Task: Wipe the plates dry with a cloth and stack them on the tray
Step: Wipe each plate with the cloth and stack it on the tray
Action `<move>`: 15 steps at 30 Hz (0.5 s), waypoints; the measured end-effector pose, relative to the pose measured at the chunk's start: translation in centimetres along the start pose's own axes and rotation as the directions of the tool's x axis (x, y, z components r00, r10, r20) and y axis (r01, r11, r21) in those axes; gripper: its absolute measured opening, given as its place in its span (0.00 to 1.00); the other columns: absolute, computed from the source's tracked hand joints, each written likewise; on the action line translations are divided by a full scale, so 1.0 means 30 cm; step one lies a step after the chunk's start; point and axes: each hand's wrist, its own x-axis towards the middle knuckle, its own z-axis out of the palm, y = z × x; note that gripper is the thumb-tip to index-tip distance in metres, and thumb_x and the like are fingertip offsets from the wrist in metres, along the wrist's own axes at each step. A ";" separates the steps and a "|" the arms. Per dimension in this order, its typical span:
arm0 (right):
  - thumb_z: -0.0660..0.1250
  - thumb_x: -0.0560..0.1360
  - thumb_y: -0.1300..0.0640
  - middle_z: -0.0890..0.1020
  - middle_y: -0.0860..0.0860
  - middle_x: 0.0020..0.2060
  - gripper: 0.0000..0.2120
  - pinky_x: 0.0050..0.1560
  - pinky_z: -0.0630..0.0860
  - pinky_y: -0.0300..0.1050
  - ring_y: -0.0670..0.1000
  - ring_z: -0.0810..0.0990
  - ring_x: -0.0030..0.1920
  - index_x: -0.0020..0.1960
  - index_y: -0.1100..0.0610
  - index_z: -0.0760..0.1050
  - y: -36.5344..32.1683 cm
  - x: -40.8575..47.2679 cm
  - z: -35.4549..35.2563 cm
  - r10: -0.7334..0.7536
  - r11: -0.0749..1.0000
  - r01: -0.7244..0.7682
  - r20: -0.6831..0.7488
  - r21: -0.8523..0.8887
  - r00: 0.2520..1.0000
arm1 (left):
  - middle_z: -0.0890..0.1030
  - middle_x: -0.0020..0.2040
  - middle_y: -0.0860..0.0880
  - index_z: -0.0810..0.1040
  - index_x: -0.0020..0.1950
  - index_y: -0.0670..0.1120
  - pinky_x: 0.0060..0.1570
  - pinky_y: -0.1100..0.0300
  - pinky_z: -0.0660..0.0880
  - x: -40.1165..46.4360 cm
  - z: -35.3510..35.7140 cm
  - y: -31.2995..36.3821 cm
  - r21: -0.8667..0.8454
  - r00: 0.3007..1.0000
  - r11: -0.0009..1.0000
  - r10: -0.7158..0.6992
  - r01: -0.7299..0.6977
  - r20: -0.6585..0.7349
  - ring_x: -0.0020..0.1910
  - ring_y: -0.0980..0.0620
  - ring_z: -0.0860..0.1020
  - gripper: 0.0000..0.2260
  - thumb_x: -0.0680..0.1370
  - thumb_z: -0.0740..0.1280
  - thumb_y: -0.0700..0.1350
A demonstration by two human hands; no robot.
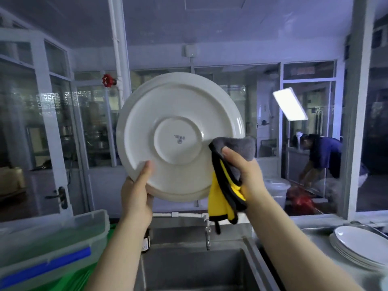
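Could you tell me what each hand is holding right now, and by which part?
The left hand grips the plate by its lower-left rim. The right hand holds the bunched grey-and-yellow cloth against the plate's right edge.

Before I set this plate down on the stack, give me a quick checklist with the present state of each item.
1. Left hand holds the plate at its lower rim: ok.
2. Right hand grips the cloth against the plate's underside: ok.
3. Underside dry: cannot tell.
4. Front face dry: cannot tell, it faces away.
5. Stack of plates at right sits neat, top bare: ok.
6. Tray under the stack: cannot tell.
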 end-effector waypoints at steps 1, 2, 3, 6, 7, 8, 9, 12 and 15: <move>0.76 0.58 0.53 0.83 0.58 0.40 0.21 0.50 0.76 0.57 0.57 0.81 0.45 0.48 0.62 0.81 -0.020 0.011 -0.013 -0.027 0.999 0.028 0.015 -0.041 1.000 | 0.85 0.45 0.53 0.79 0.51 0.50 0.44 0.58 0.77 0.012 -0.015 0.012 0.062 0.999 0.998 0.024 -0.026 0.038 0.49 0.52 0.81 0.17 0.64 0.73 0.50; 0.77 0.56 0.53 0.84 0.58 0.40 0.22 0.52 0.76 0.57 0.58 0.81 0.45 0.47 0.62 0.81 -0.043 0.019 -0.024 -0.046 0.995 0.049 0.033 -0.088 0.998 | 0.85 0.46 0.51 0.79 0.51 0.50 0.45 0.57 0.76 0.026 -0.027 0.033 0.120 0.997 0.991 0.051 -0.059 0.066 0.49 0.51 0.81 0.17 0.64 0.73 0.49; 0.78 0.54 0.52 0.84 0.58 0.41 0.24 0.52 0.76 0.57 0.58 0.82 0.45 0.46 0.61 0.81 -0.064 0.028 -0.035 -0.055 0.988 0.062 0.055 -0.139 0.997 | 0.84 0.48 0.50 0.79 0.51 0.50 0.45 0.57 0.76 0.040 -0.038 0.061 0.167 0.994 0.982 0.071 -0.084 0.086 0.49 0.50 0.80 0.16 0.65 0.73 0.49; 0.79 0.51 0.52 0.85 0.58 0.42 0.27 0.54 0.77 0.56 0.57 0.82 0.46 0.46 0.62 0.81 -0.109 0.043 -0.056 -0.015 0.966 0.048 0.132 -0.253 0.991 | 0.84 0.45 0.49 0.78 0.51 0.49 0.44 0.54 0.77 0.075 -0.067 0.161 0.264 0.974 0.955 0.078 -0.134 0.211 0.45 0.50 0.82 0.14 0.67 0.70 0.51; 0.79 0.52 0.54 0.85 0.58 0.43 0.26 0.55 0.77 0.57 0.57 0.82 0.46 0.48 0.62 0.81 -0.114 0.044 -0.059 0.004 0.960 0.035 0.142 -0.277 0.990 | 0.85 0.41 0.51 0.79 0.49 0.49 0.43 0.54 0.77 0.079 -0.074 0.182 0.291 0.962 0.943 0.086 -0.162 0.258 0.42 0.53 0.83 0.12 0.67 0.69 0.50; 0.78 0.54 0.55 0.84 0.58 0.44 0.25 0.56 0.77 0.57 0.57 0.82 0.46 0.49 0.63 0.80 -0.116 0.041 -0.060 0.016 0.956 0.025 0.138 -0.291 0.990 | 0.85 0.37 0.53 0.79 0.48 0.49 0.42 0.53 0.77 0.076 -0.081 0.189 0.305 0.955 0.933 0.108 -0.193 0.276 0.38 0.55 0.83 0.10 0.68 0.69 0.48; 0.77 0.55 0.55 0.84 0.59 0.44 0.25 0.56 0.76 0.57 0.57 0.82 0.47 0.49 0.64 0.80 -0.113 0.039 -0.060 0.020 0.956 0.017 0.126 -0.291 0.992 | 0.85 0.35 0.54 0.79 0.46 0.50 0.40 0.54 0.78 0.068 -0.085 0.187 0.305 0.955 0.927 0.139 -0.218 0.261 0.34 0.57 0.83 0.07 0.69 0.70 0.46; 0.81 0.54 0.56 0.84 0.57 0.42 0.24 0.53 0.77 0.54 0.56 0.82 0.45 0.47 0.63 0.81 -0.105 0.027 -0.057 -0.014 0.969 0.035 0.085 -0.244 0.996 | 0.84 0.32 0.55 0.79 0.42 0.49 0.32 0.60 0.79 0.020 -0.081 0.143 0.265 0.964 0.930 0.222 -0.253 0.144 0.31 0.58 0.82 0.04 0.74 0.70 0.40; 0.80 0.55 0.51 0.85 0.54 0.39 0.22 0.49 0.78 0.50 0.53 0.82 0.43 0.45 0.61 0.81 -0.107 0.014 -0.042 -0.070 0.973 0.080 0.050 -0.218 0.996 | 0.84 0.32 0.55 0.80 0.41 0.49 0.34 0.59 0.78 -0.021 -0.073 0.121 0.208 0.970 0.947 0.234 -0.243 0.067 0.33 0.54 0.83 0.04 0.72 0.73 0.41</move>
